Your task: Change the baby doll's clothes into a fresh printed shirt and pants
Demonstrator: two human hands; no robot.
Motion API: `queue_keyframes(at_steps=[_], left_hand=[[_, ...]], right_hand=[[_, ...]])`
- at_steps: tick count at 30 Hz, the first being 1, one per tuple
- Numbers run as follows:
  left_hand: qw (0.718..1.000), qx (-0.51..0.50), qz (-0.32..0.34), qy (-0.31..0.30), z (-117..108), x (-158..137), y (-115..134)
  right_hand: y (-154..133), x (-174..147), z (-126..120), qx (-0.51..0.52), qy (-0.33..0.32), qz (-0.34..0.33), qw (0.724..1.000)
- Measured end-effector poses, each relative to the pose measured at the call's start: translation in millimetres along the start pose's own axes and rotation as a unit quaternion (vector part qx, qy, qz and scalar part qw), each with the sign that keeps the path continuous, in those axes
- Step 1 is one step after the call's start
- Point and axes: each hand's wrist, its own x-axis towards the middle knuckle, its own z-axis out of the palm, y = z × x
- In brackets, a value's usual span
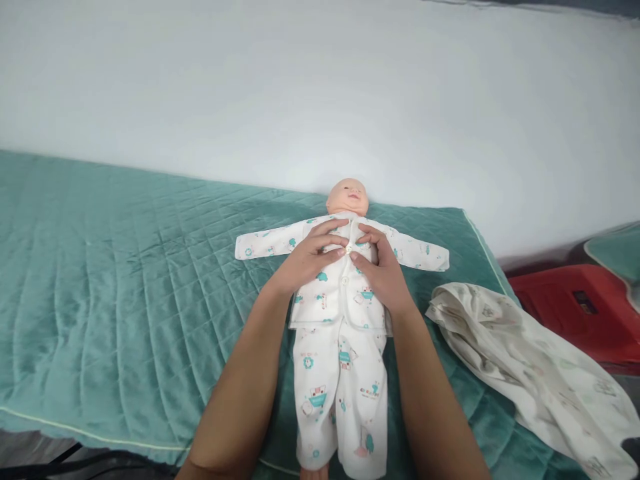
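A baby doll [349, 197] lies on its back, its head toward the wall. It wears a white long-sleeved shirt [320, 303] with green prints and matching trousers [316, 373]; both sleeves spread sideways, and one foot shows at the bottom. My left hand [320, 250] grips the shirt's front edge at the chest, thumb beside a small button [349, 250]. From the other side, my right hand [377, 260] holds the shirt front, its thumb close under the same button. A lower button [345, 281] sits on the placket. Whether the upper button is through its hole I cannot tell.
A green quilted cover [125, 300] lies under the doll, against a white wall [250, 87]. To the right, a crumpled white printed cloth [530, 367] hangs over the edge. Beyond it stands a red plastic object [565, 307].
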Motion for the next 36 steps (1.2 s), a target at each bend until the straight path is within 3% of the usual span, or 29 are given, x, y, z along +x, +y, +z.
queue_keyframes(at_steps=[15,25,36], left_hand=[[0.999,0.03,0.011,0.038,7.3,3.0,2.6],[0.998,-0.036,0.046,-0.012,-0.4,5.5,-8.3],[0.998,0.004,0.04,0.048,7.7,8.4,0.1]], right_hand=[[2.9,5.6,2.5,0.033,0.014,0.011,0.999],[3.9,7.0,2.0,0.043,0.02,0.005,0.999],[2.0,7.4,2.9,0.021,0.021,-0.005,1.0]])
